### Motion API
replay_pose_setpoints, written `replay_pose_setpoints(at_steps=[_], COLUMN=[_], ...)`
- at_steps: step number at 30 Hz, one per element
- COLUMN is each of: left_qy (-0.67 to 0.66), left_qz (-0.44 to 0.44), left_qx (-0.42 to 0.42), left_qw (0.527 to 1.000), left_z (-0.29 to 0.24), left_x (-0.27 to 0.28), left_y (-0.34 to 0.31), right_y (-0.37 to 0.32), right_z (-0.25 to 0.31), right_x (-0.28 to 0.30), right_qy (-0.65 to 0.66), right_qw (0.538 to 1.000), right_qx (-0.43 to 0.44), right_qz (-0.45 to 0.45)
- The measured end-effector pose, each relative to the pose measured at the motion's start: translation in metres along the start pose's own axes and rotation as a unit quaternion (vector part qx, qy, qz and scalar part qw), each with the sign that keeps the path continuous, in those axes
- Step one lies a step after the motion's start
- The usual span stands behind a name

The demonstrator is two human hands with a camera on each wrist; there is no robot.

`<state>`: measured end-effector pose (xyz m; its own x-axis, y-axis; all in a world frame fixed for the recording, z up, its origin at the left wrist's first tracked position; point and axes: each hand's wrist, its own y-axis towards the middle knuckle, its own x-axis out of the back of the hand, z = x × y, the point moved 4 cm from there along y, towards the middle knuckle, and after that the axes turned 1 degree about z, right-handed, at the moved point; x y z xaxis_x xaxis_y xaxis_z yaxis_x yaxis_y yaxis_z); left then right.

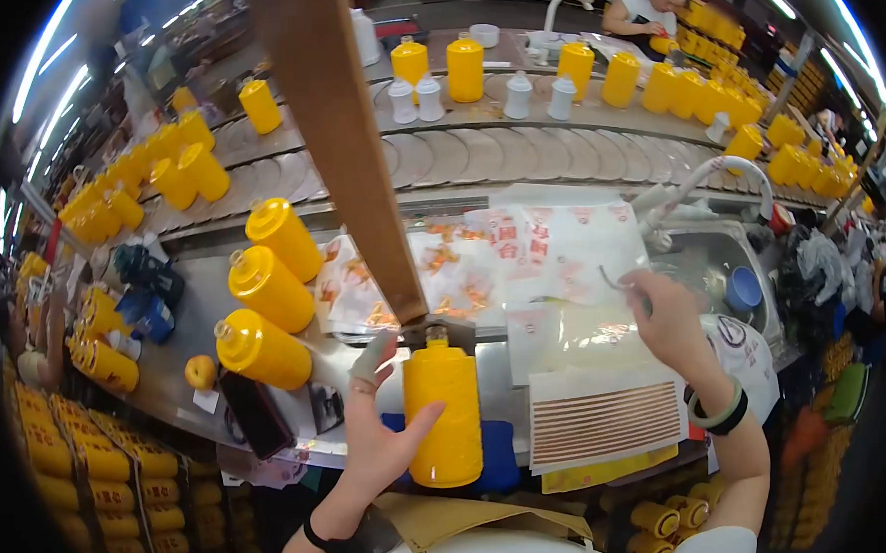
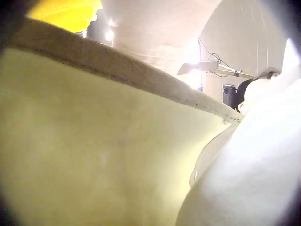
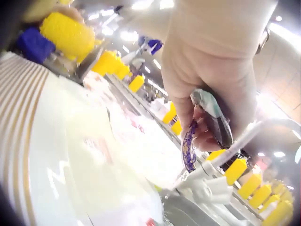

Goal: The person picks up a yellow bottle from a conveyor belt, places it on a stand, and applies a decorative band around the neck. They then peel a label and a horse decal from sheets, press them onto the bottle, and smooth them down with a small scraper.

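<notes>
In the head view, the yellow bottle (image 1: 444,417) lies at the counter's (image 1: 197,289) near edge, its long axis running from the foot of the wooden post (image 1: 331,110) toward that edge. The left hand (image 1: 385,424) is nearer, just left of it, fingers spread wide and gripping nothing, thumb over its side. From the right hand (image 1: 669,318), the bottle lies leftward and nearer the edge, likely the relation that matters. The left wrist view hides the fingers. In the right wrist view, curled fingers pinch a patterned strip (image 3: 189,148), well apart from the bottle.
</notes>
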<state>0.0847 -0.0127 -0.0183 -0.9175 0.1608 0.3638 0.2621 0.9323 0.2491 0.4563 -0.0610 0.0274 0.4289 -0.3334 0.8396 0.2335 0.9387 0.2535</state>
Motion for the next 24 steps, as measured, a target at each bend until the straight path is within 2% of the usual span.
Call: replay_pose_setpoints(at_steps=[2,4,6,7,8,10,11,15,17,19,21,24], left_qy=[-0.013,0.002,-0.034,-0.052,-0.050,-0.196,-0.217,-0.243,-0.161,-0.112,-0.060,0.006], left_qz=[0.067,0.083,0.134,0.122,0.118,0.139,0.112,0.100,0.080,0.070,0.077,0.106], left_qx=[-0.084,-0.085,-0.102,-0.126,-0.125,-0.042,-0.018,0.011,-0.010,-0.036,-0.094,-0.129], left_qw=[0.994,0.993,0.985,0.983,0.984,0.970,0.970,0.965,0.984,0.991,0.991,0.986], left_z=[-0.020,-0.041,-0.050,-0.052,-0.046,-0.035,-0.036,-0.027,-0.034,-0.039,-0.036,-0.031], left_x=[-0.003,-0.010,-0.024,-0.029,-0.032,-0.036,-0.033,-0.023,-0.015,-0.014,-0.015,-0.021], left_y=[0.011,0.017,0.019,0.022,0.021,0.021,0.020,0.016,0.017,0.018,0.018,0.016], right_y=[-0.002,-0.005,-0.008,-0.009,-0.009,-0.008,-0.007,-0.011,-0.014,-0.016,-0.023,-0.032], right_z=[0.040,0.085,0.119,0.132,0.143,0.152,0.155,0.151,0.143,0.140,0.147,0.148], right_x=[-0.010,-0.018,-0.027,-0.028,-0.029,-0.032,-0.033,-0.044,-0.055,-0.056,-0.049,-0.054], right_qy=[0.048,0.137,0.216,0.218,0.228,0.237,0.241,0.260,0.264,0.177,0.209,0.284], right_qw=[0.997,0.982,0.960,0.959,0.957,0.954,0.953,0.948,0.946,0.970,0.966,0.947], right_qx=[0.051,0.114,0.144,0.149,0.150,0.154,0.147,0.114,0.096,0.164,0.139,0.100], right_qz=[0.033,0.068,0.101,0.104,0.103,0.103,0.109,0.141,0.162,0.043,0.064,0.114])
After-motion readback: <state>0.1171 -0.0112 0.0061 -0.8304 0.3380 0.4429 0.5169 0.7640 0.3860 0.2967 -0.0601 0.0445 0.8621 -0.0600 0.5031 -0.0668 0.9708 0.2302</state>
